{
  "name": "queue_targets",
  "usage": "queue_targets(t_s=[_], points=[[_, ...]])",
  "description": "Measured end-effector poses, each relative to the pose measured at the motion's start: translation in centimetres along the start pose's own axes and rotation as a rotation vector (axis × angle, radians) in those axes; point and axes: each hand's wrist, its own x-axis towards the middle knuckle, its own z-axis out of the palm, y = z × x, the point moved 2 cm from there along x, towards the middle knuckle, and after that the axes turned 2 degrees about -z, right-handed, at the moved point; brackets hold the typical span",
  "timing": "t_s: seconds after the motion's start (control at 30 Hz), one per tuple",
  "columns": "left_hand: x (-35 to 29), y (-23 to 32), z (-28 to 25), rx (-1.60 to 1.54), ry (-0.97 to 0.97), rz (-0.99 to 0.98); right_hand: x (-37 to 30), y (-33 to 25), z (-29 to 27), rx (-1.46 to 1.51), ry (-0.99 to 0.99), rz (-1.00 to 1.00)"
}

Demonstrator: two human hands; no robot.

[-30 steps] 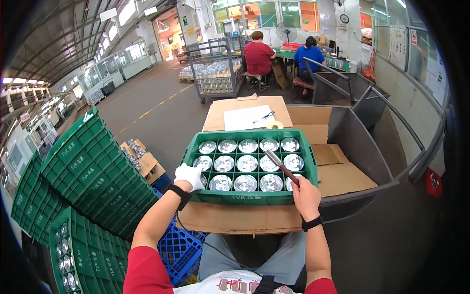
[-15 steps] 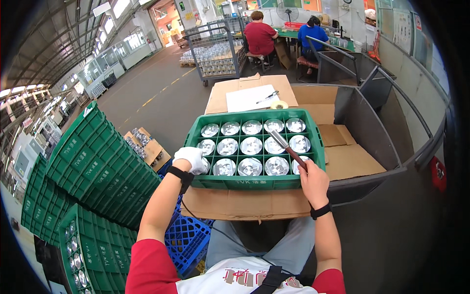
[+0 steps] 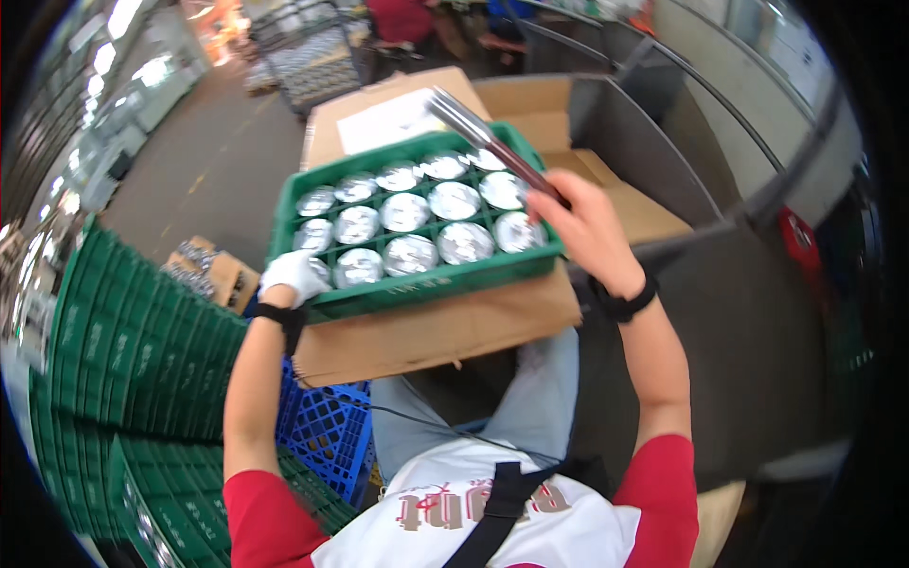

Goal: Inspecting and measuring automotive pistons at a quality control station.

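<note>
Jutting past green crate (image 3: pixel 426 286) edge: bare cardboard (image 3: pixel 436 333)

Cardboard (image 3: pixel 436 336) carries a green crate (image 3: pixel 383 295) and paper (image 3: pixel 379 125).

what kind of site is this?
Probably a factory floor, judging by the divided green crate filled with shiny round metal parts and the tall stacks of green crates on the left.

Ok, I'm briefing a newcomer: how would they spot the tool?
Find the green crate on the cardboard. Over its right side, the right hand holds the tool. Unlike the round metal parts, it is long, with a brown handle and shiny end.
</note>
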Motion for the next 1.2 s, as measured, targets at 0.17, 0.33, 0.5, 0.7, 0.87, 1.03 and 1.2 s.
queue_targets(t_s=[0.17,0.33,0.5,0.7,0.87,1.03,1.2], points=[[1.2,-1.2,0.5,0.071,0.021,0.024,3.2,-1.8,-3.3,-0.082,-0.009,-0.102],[2.5,-2.4,0.4,-0.316,0.007,0.2,0.2,-2.6,-6.8,-0.101,0.02,0.043],[1.3,-7.0,-1.4,-0.676,0.226,0.235,-9.4,-1.2,-8.5,-0.101,-0.14,0.377],[-2.2,-3.5,-6.3,-0.815,0.41,0.231,-28.9,3.4,-7.2,0.021,-0.296,0.831],[-1.1,-5.2,-5.8,-1.012,0.338,0.329,-40.2,3.3,-5.2,0.191,-0.211,1.254],[-3.8,1.8,-4.9,-0.934,0.284,0.397,-40.3,2.3,-5.0,0.538,-0.135,1.453],[-5.1,2.7,-4.8,-0.913,0.213,0.391,-40.2,3.9,-5.2,0.725,-0.188,1.472]])
